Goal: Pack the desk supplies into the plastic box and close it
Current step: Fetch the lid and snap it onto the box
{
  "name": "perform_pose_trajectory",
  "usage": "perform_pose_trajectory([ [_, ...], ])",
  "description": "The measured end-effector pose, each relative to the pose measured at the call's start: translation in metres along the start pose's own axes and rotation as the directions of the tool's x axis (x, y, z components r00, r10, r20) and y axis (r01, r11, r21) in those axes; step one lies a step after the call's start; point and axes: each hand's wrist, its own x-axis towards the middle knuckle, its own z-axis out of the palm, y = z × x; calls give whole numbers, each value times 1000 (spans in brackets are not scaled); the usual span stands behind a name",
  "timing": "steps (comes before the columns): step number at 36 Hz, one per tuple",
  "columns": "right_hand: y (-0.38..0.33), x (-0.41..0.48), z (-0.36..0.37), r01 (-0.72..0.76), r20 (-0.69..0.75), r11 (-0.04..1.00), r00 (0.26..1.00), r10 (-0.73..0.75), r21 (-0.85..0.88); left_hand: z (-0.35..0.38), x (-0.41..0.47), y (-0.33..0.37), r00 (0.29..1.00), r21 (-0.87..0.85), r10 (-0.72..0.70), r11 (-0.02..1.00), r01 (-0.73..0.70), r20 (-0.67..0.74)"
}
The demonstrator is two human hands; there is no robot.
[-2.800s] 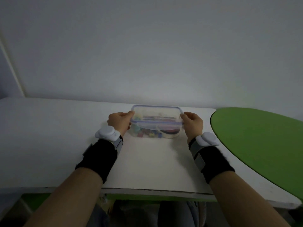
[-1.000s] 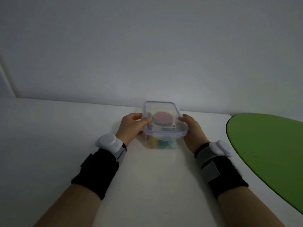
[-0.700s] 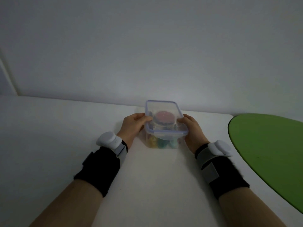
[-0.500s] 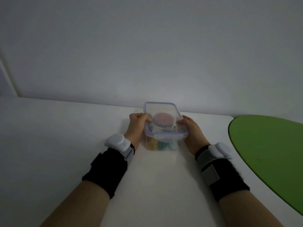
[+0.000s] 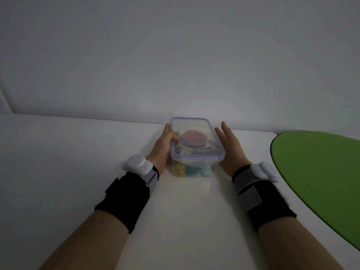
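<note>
The clear plastic box (image 5: 197,152) stands on the white table (image 5: 185,215) with its blue-rimmed lid on and a short end toward me. Through the lid shows a round red item (image 5: 193,137); yellow and teal supplies (image 5: 191,169) show through the near wall. My left hand (image 5: 162,150) lies against the box's left side, its thumb hooked over the lid's edge. My right hand (image 5: 230,149) lies along the right side with straight fingers pointing away from me, close to the lid's rim. Both wrists wear black bands with white devices.
A green rounded tabletop (image 5: 315,172) adjoins the white table on the right. A plain grey wall (image 5: 175,65) rises just behind the box. The white table runs wide to the left and toward me.
The box was turned from broadside to end-on, then held at both long sides. Since half a second ago my right hand's fingers have straightened off the lid and my left hand's fingers have stretched forward.
</note>
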Motion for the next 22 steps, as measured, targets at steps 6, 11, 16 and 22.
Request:
perform_pose_trajectory([
  [6,2,-1,9,-42,-2,999,999,42,-3,1,1,-2,1000,-12,6,1000,-5,21],
  [11,1,0,10,-57,-37,998,998,57,-7,3,6,-5,1000,-47,12,999,-11,13],
  [16,3,0,12,-61,-50,998,997,61,6,3,6,-5,999,-42,39,998,-38,31],
  [22,6,-1,10,-15,-48,1000,999,15,-3,-2,8,-5,999,18,7,1000,-8,52],
])
